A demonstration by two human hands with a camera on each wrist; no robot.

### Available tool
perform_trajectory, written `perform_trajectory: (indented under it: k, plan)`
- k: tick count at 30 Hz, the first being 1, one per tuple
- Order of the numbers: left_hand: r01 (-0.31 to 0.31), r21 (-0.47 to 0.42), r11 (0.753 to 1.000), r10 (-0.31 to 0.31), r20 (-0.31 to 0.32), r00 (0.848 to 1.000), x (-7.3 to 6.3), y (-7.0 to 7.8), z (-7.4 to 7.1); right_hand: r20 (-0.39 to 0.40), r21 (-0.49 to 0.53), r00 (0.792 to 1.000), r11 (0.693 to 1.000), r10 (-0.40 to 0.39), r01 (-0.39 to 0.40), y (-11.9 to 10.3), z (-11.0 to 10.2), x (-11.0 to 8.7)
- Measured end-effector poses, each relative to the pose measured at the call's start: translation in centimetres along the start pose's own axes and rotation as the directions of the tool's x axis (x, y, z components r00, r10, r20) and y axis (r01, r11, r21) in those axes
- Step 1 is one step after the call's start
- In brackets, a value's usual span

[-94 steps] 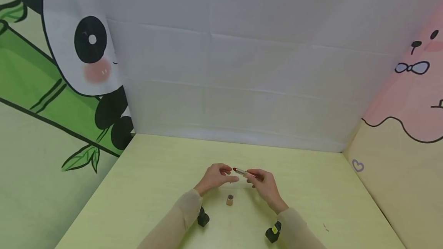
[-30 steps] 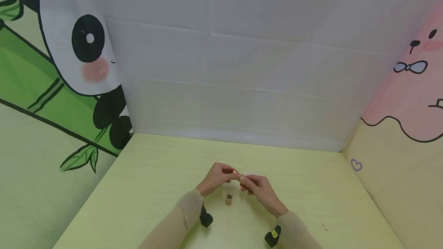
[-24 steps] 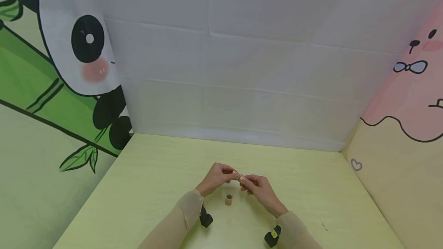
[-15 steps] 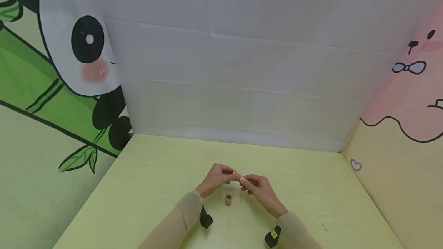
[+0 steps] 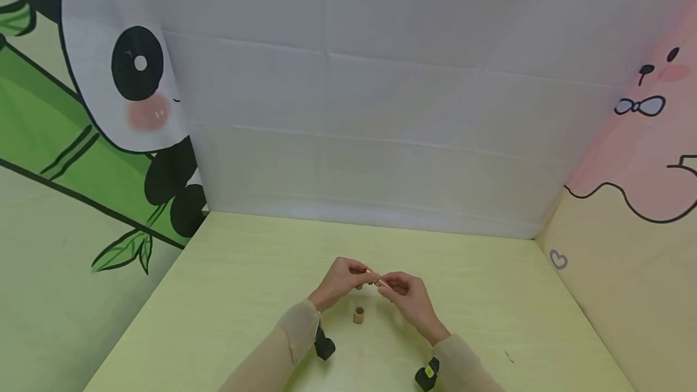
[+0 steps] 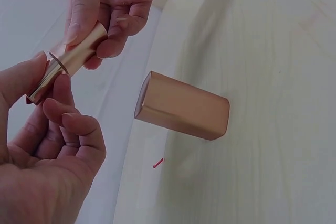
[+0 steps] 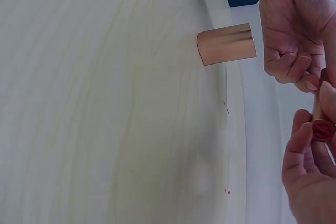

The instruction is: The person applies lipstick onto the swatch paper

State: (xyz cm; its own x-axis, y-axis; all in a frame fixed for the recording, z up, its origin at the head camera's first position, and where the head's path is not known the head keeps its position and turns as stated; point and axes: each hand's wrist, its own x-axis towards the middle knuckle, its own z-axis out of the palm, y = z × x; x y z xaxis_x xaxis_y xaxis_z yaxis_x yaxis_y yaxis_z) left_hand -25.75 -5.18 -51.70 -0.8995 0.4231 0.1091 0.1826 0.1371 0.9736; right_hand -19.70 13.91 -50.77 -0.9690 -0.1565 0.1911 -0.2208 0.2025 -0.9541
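An uncapped lipstick (image 6: 79, 51) with a shiny gold tube is held between both hands, above the table. My left hand (image 5: 340, 283) pinches the tube near its red tip end with thumb and fingers. My right hand (image 5: 414, 300) grips the other end, its thumb along the tube. Only a small bit of red shows past the left fingertips. A round red end (image 7: 323, 129) of the tube faces the right wrist view. Below the hands, a rose-gold lipstick cap (image 5: 358, 315) stands upright on the table, its open end up.
The pale yellow-green table (image 5: 261, 271) runs back to a white cloth (image 5: 337, 156). A panda print (image 5: 122, 77) covers the left wall, and a pink animal print (image 5: 642, 156) the right. Dark cameras (image 5: 325, 346) hang at the wrists.
My left hand, apart from the lipstick about three seconds ago, has come to pinch it, and less red shows. Over the last half second my right fingers have shifted slightly on the tube.
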Motion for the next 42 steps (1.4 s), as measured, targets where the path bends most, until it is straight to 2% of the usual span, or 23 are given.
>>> perform_trajectory:
  k: [4, 8, 15, 21, 25, 34, 42]
  plan:
    - [-0.003, -0.003, 1.0, 0.003, -0.005, 1.0, 0.0, 0.0, -0.1, -0.024, -0.011, 0.999, 1.0, -0.027, 0.027, -1.2, 0.2, -0.4]
    - [-0.01, -0.028, 1.0, 0.01, 0.001, 1.0, 0.0, -0.1, -0.2, -0.031, 0.003, 0.999, 1.0, -0.029, 0.029, -0.6, 0.2, -0.3]
    - [-0.01, -0.122, 0.992, 0.011, 0.01, 1.0, 0.1, -0.4, -0.7, 0.002, 0.089, 0.993, 0.989, 0.12, -0.12, 1.6, -0.1, 0.4]
    - [-0.009, -0.104, 0.995, 0.011, 0.013, 1.0, -0.1, -0.3, -0.7, 0.096, 0.196, 0.975, 0.956, 0.201, -0.217, 1.7, 0.0, 0.2]
    - [-0.007, -0.091, 0.996, 0.008, 0.006, 1.0, -0.3, -0.3, -0.7, 0.151, 0.258, 0.962, 0.93, 0.228, -0.261, 1.6, 0.3, 0.2]
    - [-0.012, -0.123, 0.992, 0.01, -0.012, 1.0, -0.3, -0.4, -0.4, 0.158, 0.289, 0.961, 0.92, 0.228, -0.266, 1.8, 0.4, 0.2]
    - [-0.022, -0.051, 0.998, 0.022, -0.006, 1.0, -0.4, -0.5, -0.4, 0.122, 0.274, 0.969, 0.931, 0.213, -0.239, 1.9, 0.2, 0.3]
